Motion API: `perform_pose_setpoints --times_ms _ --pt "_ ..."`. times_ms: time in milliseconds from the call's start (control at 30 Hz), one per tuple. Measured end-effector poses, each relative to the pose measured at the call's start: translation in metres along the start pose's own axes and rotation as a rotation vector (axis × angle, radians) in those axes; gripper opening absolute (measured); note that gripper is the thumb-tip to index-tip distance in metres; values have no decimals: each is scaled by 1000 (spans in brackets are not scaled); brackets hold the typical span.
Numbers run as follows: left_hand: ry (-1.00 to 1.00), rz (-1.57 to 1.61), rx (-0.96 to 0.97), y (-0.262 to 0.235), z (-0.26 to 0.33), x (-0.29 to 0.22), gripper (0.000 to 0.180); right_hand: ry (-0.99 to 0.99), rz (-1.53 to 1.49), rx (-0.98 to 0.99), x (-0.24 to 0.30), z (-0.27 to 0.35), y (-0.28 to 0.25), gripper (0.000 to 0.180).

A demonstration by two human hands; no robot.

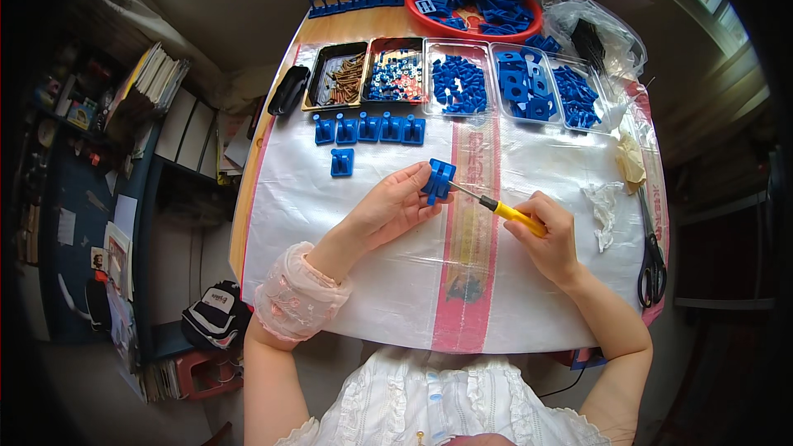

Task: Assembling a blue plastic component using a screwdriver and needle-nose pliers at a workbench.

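My left hand (395,206) pinches a small blue plastic bracket (439,178) by its left side, over the middle of the table. In my right hand (551,239) is a screwdriver (519,219) with a yellow and black handle. Its metal shaft points left, and the tip meets the bracket's right side; whether it sits in a screw is too small to tell. Beyond my left hand lies a single similar blue piece (341,163). Behind that piece, several more blue pieces (368,130) stand side by side in a row.
Behind the row stand a tray of brownish screws (345,76), a tray of small nuts (396,76) and clear trays of blue parts (459,85). A red basin (462,34) of blue pieces sits farther back. Black scissors (652,274) and crumpled white material (605,213) lie at right.
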State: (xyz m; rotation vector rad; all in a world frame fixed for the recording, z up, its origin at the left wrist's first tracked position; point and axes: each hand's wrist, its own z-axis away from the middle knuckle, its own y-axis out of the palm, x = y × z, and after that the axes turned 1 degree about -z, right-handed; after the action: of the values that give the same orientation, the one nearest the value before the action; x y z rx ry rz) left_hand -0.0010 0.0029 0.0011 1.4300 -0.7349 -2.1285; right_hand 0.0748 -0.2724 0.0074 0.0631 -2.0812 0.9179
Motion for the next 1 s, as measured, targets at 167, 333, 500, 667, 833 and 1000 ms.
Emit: perform_pose_setpoints --times_ms 167,333,500,667,833,1000 --pt "0 -4 16 2 -1 1 30 131 -59 51 -10 6 1 25" --pt "-12 12 31 -5 -1 1 30 132 -122 2 2 1 3 31" --pt "1 2 7 1 -2 1 30 119 -159 -96 -3 4 11 33" --pt "-4 -3 -5 -1 -1 2 30 -69 -27 -101 -8 0 9 29" --pt "-2 6 6 0 -1 0 30 22 88 -3 1 1 1 21" --pt "1 -21 10 -1 0 2 31 86 9 -43 3 2 4 34"
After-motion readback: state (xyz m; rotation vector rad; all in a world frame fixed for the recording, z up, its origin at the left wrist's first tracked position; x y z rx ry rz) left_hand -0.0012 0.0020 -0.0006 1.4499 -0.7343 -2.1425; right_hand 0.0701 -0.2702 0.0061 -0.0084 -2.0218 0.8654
